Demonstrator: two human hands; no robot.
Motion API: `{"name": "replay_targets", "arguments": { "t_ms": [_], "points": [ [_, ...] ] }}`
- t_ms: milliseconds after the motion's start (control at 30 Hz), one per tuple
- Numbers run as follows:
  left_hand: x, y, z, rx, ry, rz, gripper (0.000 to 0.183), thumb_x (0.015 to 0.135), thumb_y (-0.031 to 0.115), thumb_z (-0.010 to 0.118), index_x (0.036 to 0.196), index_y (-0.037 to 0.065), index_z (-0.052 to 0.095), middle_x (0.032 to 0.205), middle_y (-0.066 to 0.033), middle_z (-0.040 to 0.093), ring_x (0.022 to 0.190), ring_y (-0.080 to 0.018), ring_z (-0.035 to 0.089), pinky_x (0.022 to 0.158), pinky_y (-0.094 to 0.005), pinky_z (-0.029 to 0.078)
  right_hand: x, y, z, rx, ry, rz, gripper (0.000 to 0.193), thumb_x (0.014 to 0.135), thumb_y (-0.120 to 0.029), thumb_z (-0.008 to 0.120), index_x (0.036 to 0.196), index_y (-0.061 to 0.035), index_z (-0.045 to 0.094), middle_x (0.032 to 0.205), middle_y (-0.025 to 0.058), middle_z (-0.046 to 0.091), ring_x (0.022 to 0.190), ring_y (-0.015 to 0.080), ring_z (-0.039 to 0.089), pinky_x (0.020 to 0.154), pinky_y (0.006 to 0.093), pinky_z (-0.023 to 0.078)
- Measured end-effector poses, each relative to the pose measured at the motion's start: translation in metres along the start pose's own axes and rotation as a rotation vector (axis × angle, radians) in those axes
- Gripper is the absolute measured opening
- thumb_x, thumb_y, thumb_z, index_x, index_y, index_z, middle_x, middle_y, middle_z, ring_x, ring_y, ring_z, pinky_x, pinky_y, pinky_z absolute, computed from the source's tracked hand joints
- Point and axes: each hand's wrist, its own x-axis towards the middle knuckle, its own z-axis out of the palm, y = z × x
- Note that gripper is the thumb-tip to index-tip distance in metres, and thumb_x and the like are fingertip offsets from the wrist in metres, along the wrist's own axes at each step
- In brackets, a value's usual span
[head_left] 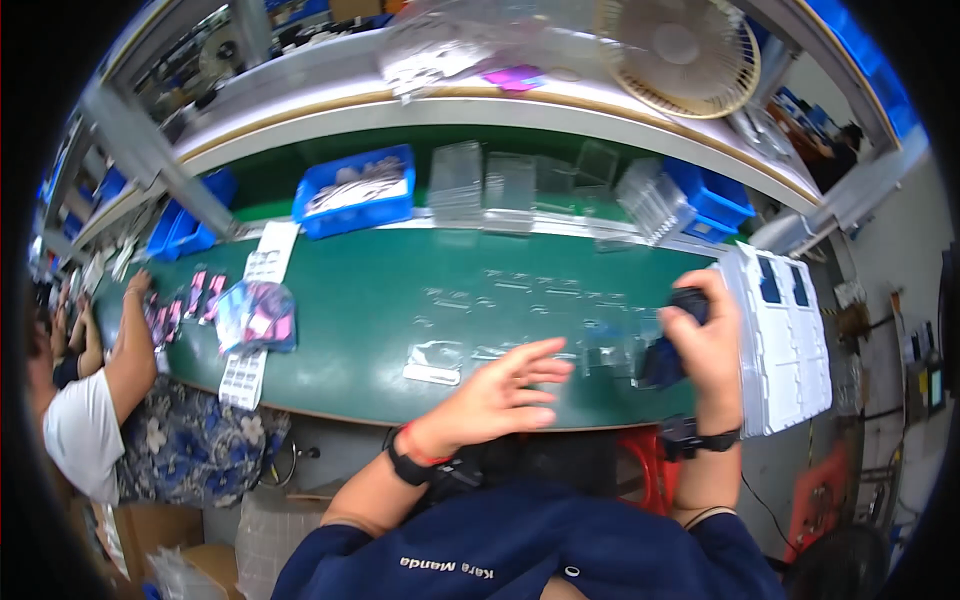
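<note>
My right hand is closed around a dark object at the right end of the table; motion blur hides its exact kind. Just right of that hand is a white moulded tray with dark pieces in its far compartments. My left hand hovers over the near edge with fingers stretched apart, holding nothing. Between the hands, clear plastic pieces lie on the green table. A clear packet with a white strip rests left of my left hand.
Along the back stand a blue bin of small parts, stacked clear plastic cases and more blue bins. A shelf with a fan spans above. Another person works at left, near a bag of pink-and-blue pieces.
</note>
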Motion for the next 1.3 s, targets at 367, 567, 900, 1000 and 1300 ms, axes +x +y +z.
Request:
{"name": "replay_targets", "arguments": {
  "t_ms": [367, 567, 900, 1000, 1300],
  "points": [
    [-0.051, -0.023, -0.033, -0.548, 0.356, 0.035, 0.053, 0.081, -0.002, 0.06, 0.129, 0.0, 0.037, 0.118, -0.0141, 0.054, 0.111, -0.0286, 0.055, 0.091, -0.0467, 0.05, -0.036, -0.02, 0.187, 0.591, -0.455, 0.178, 0.048, 0.073, -0.023, 0.078, 0.107, 0.0017, 0.054, 0.095, 0.0115, 0.059, 0.084, 0.0179, 0.059, 0.075, 0.0302, 0.05],
    [-0.08, -0.028, -0.054, -0.566, 0.412, 0.116, 0.045, 0.085, 0.001, 0.056, 0.126, -0.003, 0.04, 0.114, -0.0184, 0.056, 0.099, -0.0323, 0.061, 0.074, -0.0438, 0.059, -0.032, -0.014, 0.187, 0.515, -0.732, 0.348, 0.026, 0.078, -0.014, 0.074, 0.094, 0.0034, 0.062, 0.087, 0.0073, 0.065, 0.077, 0.0103, 0.06, 0.068, 0.0248, 0.05],
    [-0.114, -0.02, -0.059, -0.665, 0.615, 0.35, 0.044, 0.09, 0.01, 0.053, 0.129, -0.005, 0.038, 0.126, -0.0194, 0.049, 0.117, -0.0351, 0.05, 0.097, -0.0502, 0.045, 0.014, -0.006, 0.191, 0.283, -0.663, 0.38, 0.019, 0.078, -0.014, 0.07, 0.092, -0.0006, 0.065, 0.075, 0.0055, 0.065, 0.06, 0.0139, 0.058, 0.054, 0.0257, 0.047],
    [-0.113, -0.025, -0.059, -0.66, 0.602, 0.333, 0.045, 0.087, 0.005, 0.053, 0.129, -0.005, 0.038, 0.127, -0.0199, 0.049, 0.118, -0.0342, 0.049, 0.1, -0.0505, 0.042, 0.009, 0.009, 0.214, -0.019, -0.655, 0.089, 0.027, 0.074, -0.013, 0.074, 0.095, -0.0004, 0.063, 0.068, 0.004, 0.063, 0.047, 0.01, 0.05, 0.045, 0.0244, 0.043],
    [-0.108, -0.025, -0.057, -0.525, 0.63, 0.259, 0.046, 0.082, -0.005, 0.056, 0.125, -0.005, 0.041, 0.119, -0.0171, 0.054, 0.109, -0.029, 0.057, 0.093, -0.0455, 0.049, -0.024, -0.019, 0.203, -0.246, -0.41, -0.184, 0.043, 0.065, -0.02, 0.08, 0.094, 0.0008, 0.057, 0.093, 0.0142, 0.054, 0.077, 0.0304, 0.06, 0.066, 0.0379, 0.05]
  ]
}}
